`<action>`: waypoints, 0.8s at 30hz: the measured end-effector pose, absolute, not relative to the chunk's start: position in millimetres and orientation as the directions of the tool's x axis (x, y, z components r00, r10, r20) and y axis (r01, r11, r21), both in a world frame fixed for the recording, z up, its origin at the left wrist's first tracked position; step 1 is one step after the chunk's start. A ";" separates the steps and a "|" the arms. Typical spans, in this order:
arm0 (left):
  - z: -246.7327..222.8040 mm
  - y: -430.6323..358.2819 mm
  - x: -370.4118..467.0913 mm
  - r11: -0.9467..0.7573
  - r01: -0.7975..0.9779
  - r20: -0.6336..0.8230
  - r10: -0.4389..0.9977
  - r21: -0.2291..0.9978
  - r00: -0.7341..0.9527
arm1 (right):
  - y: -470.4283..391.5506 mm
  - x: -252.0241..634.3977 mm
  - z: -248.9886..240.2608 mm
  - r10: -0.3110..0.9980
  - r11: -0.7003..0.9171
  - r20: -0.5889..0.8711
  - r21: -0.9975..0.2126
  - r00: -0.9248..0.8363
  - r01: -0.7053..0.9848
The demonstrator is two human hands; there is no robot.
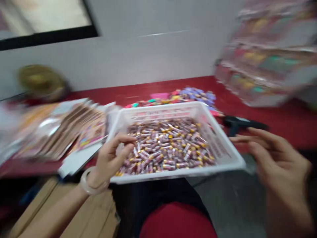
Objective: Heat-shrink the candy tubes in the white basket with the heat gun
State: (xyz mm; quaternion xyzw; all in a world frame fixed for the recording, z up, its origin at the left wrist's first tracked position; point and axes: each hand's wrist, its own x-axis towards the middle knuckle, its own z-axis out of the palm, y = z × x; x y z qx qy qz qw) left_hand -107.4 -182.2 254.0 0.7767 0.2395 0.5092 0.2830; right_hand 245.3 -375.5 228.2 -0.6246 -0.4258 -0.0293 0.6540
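A white plastic basket [226,155] sits at the red table's near edge, filled with several small wrapped tubes [168,145] in purple, white and yellow. My left hand [111,157], with a pale bangle at the wrist, reaches into the basket's left side, fingers curled among the tubes; blur hides whether it grips any. My right hand [277,158] hovers just right of the basket, fingers apart and empty.
A fanned stack of printed packets [64,129] lies left of the basket. Colourful small items [188,96] are piled behind it. A black tool [242,125] lies at the right. Blurred shiny packaging [267,56] hangs at upper right. A yellowish object [41,81] sits far left.
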 end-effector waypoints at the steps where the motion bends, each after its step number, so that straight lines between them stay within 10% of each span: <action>1: 252.7 -168.4 -74.1 -0.769 0.052 0.608 0.543 0.637 0.579 | -395.2 242.5 215.3 0.414 0.175 0.556 -0.826 0.721 0.536; 4: 236.5 -153.0 22.1 -0.879 -0.204 0.479 0.032 0.432 0.877 | -446.1 234.3 171.1 0.178 0.095 0.359 -0.933 0.916 0.347; 9: 202.4 -204.8 167.1 -0.834 -0.548 0.203 -0.527 0.061 0.825 | -533.6 204.1 116.5 -0.333 0.188 0.178 -0.950 0.926 0.250; 16: 182.3 -244.0 255.3 -0.698 -0.568 -0.095 -0.592 -0.437 0.801 | -561.0 164.6 87.3 -0.542 0.211 0.084 -0.949 0.836 0.232; 24: 176.2 -225.8 262.0 -0.627 -0.599 -0.047 -0.670 -0.497 0.741 | -571.9 134.3 4.4 -0.632 0.249 -0.209 -0.967 0.746 -0.060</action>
